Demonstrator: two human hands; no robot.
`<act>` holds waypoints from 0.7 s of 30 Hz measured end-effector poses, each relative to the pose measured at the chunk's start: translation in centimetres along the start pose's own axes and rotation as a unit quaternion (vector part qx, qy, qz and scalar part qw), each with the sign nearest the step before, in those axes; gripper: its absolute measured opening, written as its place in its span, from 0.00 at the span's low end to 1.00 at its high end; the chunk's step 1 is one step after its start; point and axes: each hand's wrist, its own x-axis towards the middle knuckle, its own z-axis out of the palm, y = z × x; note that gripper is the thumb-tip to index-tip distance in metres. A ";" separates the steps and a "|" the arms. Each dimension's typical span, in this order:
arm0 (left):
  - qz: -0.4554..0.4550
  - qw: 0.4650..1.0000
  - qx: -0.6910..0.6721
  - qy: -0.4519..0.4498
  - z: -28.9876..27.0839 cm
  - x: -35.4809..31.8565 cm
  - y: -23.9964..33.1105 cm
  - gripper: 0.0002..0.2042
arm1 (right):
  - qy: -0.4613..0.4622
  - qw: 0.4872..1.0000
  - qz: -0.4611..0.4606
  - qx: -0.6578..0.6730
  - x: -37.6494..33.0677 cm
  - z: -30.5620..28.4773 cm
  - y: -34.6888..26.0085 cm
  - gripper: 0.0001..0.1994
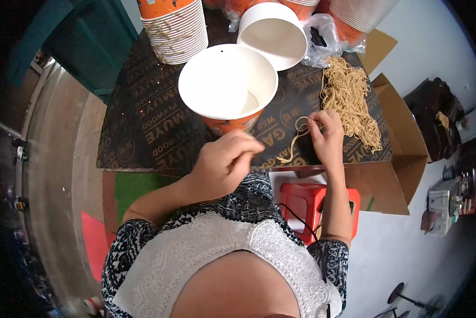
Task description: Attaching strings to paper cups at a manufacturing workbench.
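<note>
My right hand (327, 132) pinches a short tan string (287, 158) between thumb and fingertips, and its free end curls down onto the dark table. Right beside that hand lies a heap of the same tan string (348, 95). My left hand (224, 161) is closed with curled fingers near the table's front edge, and whatever it may hold is hidden. Just beyond it stands an upright paper bucket (231, 125), white inside and orange outside. Behind this one, a second white paper bucket (274, 40) lies tipped with its mouth toward me.
Stacked orange-and-white buckets (175, 34) rise at the far left of the table (126, 124), with more at the far right. A clear plastic bag (322, 40) sits by the tipped bucket. Right of the table are an open cardboard box (394, 175) and a red stool (304, 199).
</note>
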 end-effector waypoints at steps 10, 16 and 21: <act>-0.289 0.886 -0.358 -0.058 7.8 0.9 -2.8 0.11 | 0.009 0.989 -0.129 0.077 -2.5 -0.6 -5.2 0.09; -0.301 0.895 -0.331 0.004 8.3 0.4 -3.6 0.04 | -0.121 0.966 0.053 0.224 -3.2 0.1 -4.2 0.13; -0.310 0.893 -0.324 0.030 8.1 -0.2 -3.6 0.03 | -0.086 0.975 0.027 0.204 -3.4 0.5 -2.5 0.09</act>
